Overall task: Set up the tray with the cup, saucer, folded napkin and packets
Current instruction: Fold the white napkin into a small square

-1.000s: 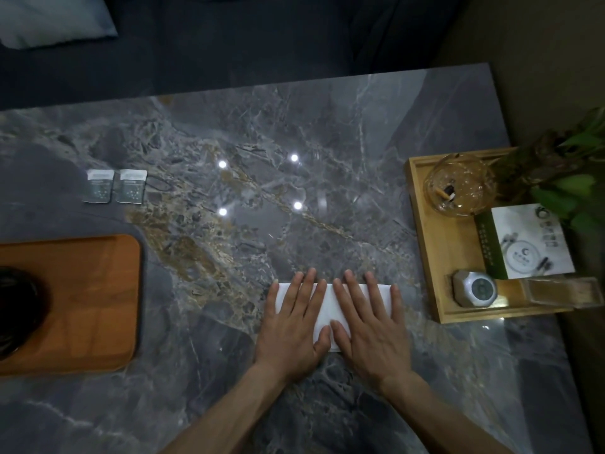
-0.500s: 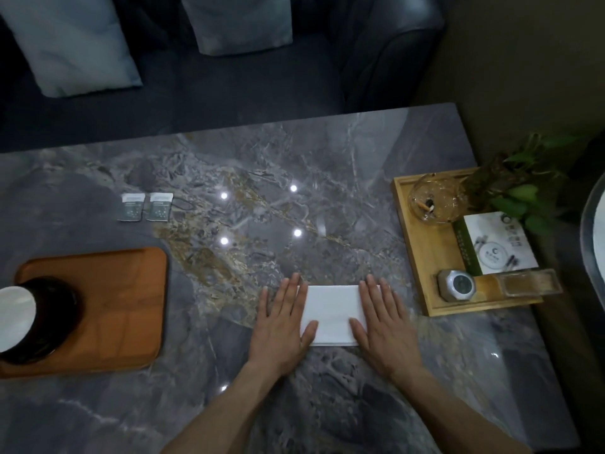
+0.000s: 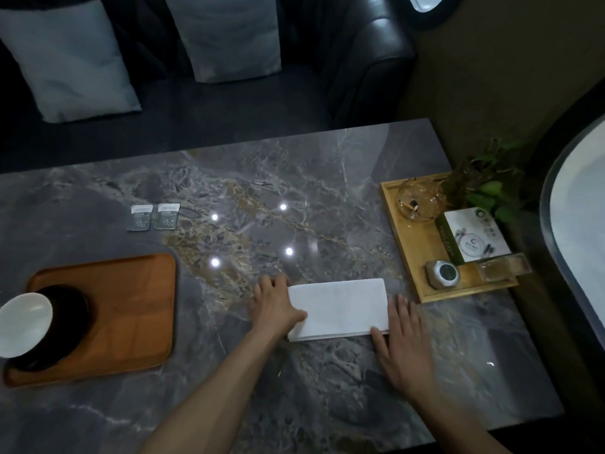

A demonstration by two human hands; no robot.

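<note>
A white folded napkin (image 3: pixel 339 309) lies flat on the marble table (image 3: pixel 294 198), near its front edge. My left hand (image 3: pixel 275 304) rests at the napkin's left end, thumb on the cloth and fingers bent at that edge. At the right end, my right hand (image 3: pixel 404 342) lies flat with straight fingers, thumb touching the napkin's lower right corner. The brown wooden tray (image 3: pixel 131 306) sits at the left and carries a dark saucer (image 3: pixel 70 319) with a white cup (image 3: pixel 23 326) on it. Two small packets (image 3: pixel 154 217) lie side by side behind the tray.
A lighter wooden tray (image 3: pixel 422 257) at the right edge holds a glass ashtray (image 3: pixel 417 199), a card (image 3: pixel 474 235), a small grey clock (image 3: pixel 442 273) and a plant (image 3: pixel 484 181). A dark sofa with two pale cushions (image 3: pixel 229 37) stands behind the table.
Both hands slid apart from the napkin's middle to its two ends, uncovering its top. The view tilted up, bringing the cup and the sofa into sight.
</note>
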